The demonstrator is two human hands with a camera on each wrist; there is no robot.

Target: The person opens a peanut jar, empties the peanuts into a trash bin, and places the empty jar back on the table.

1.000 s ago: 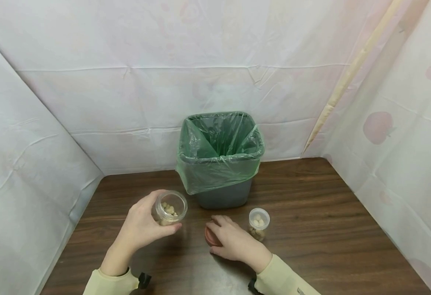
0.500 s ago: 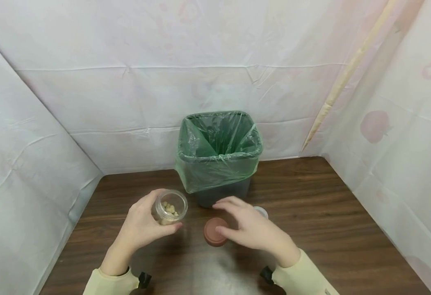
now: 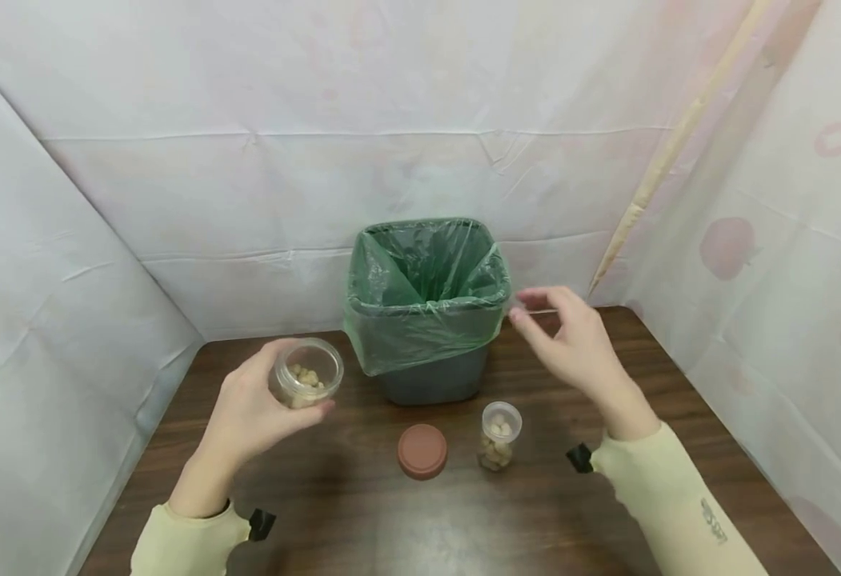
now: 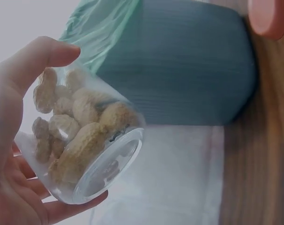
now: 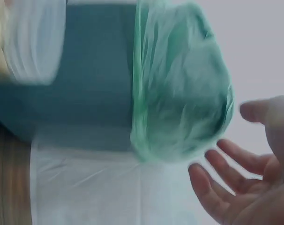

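My left hand grips a clear lidless jar around its side, raised left of the bin. Peanuts in the shell fill part of it, and its mouth faces up toward the head camera. Beside the right rim of the grey bin is my right hand, fingers loosely bent. The right wrist view shows nothing between thumb and fingers. A reddish-brown round lid lies on the table. Right of it stands a smaller clear container with peanuts inside, its top translucent.
A green plastic bag lines the bin and folds over its rim. The bin stands at the back of the dark wooden table. White printed sheeting hangs behind and along both sides.
My right hand has left the reddish-brown lid and moved right and up to the bin's right rim. My left hand has carried the jar slightly left and up.
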